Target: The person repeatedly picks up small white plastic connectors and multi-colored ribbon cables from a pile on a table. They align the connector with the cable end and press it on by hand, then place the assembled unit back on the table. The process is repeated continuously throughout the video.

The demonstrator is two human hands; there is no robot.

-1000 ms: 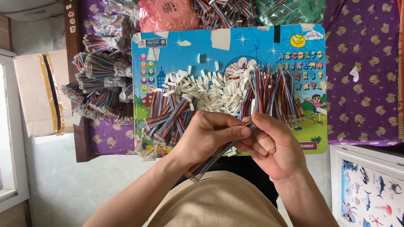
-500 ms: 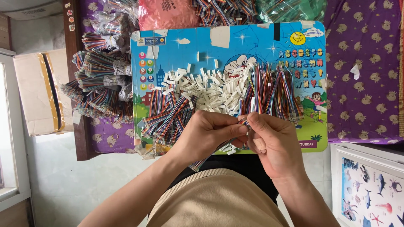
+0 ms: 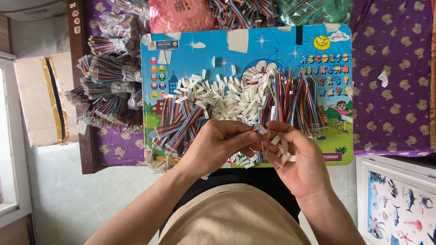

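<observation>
My left hand (image 3: 219, 145) pinches the end of a short multicoloured ribbon wire (image 3: 259, 129), its tip showing between my fingers. My right hand (image 3: 294, 156) sits just to the right, fingers curled around several small white plastic connector housings (image 3: 281, 146). Both hands meet over the near edge of a bright blue cartoon board (image 3: 190, 45). On the board lie a heap of white connectors (image 3: 227, 95), a bunch of loose coloured wires (image 3: 295, 97) at the right and finished wire bundles (image 3: 179, 124) at the left.
Stacks of bundled wires (image 3: 106, 86) lie on purple patterned cloth (image 3: 390, 81) left of the board. Bags of wires (image 3: 245, 11) line the far edge. A cardboard box (image 3: 41, 100) stands at the left, and a sea-animal poster (image 3: 399, 204) is at the lower right.
The long wire that hung down from my hands is gone from below them. My right hand has turned palm-up, showing white connectors, and the wire tip now sits between both hands.
</observation>
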